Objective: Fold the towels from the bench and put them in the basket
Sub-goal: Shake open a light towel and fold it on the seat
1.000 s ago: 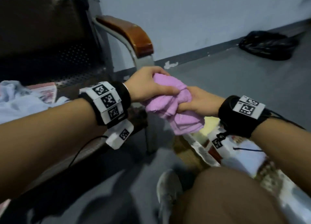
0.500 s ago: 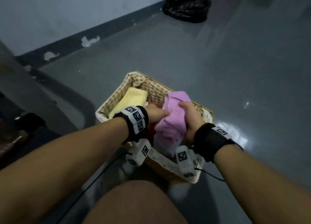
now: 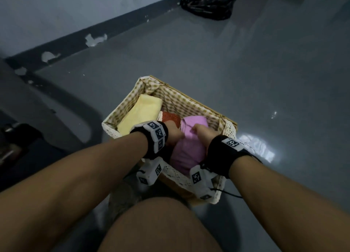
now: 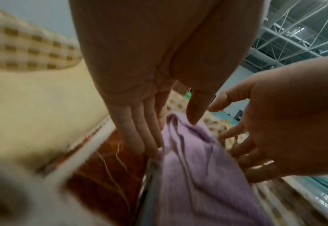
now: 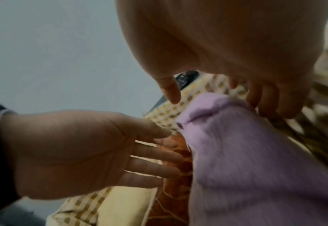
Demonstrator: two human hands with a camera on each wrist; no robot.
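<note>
The grey floor (image 3: 246, 81) meets a wall along a dark baseboard (image 3: 113, 30) at the far left, and a black bag (image 3: 208, 2) lies on the floor at the far right. The basket (image 3: 121, 109), lined with tan checked cloth, stands on the floor just beyond the person's knee (image 3: 161, 227). Inside it, a folded yellow towel (image 3: 141, 111) lies along the left wall, a red-orange towel (image 3: 171, 117) sits beside it in the middle, and the folded pink towel (image 3: 189, 149) occupies the right part, touching the red-orange one. The left hand (image 3: 173, 133) is open: in the left wrist view its fingers (image 4: 138, 130) are straight and lie along the left edge of the pink towel, with the thumb tip on its top fold. The right hand (image 3: 203, 136) is also open, its fingers (image 5: 275, 97) only loosely bent against the right edge of the pink towel, gripping nothing. Both wrists carry black bands with white marker blocks.
</note>
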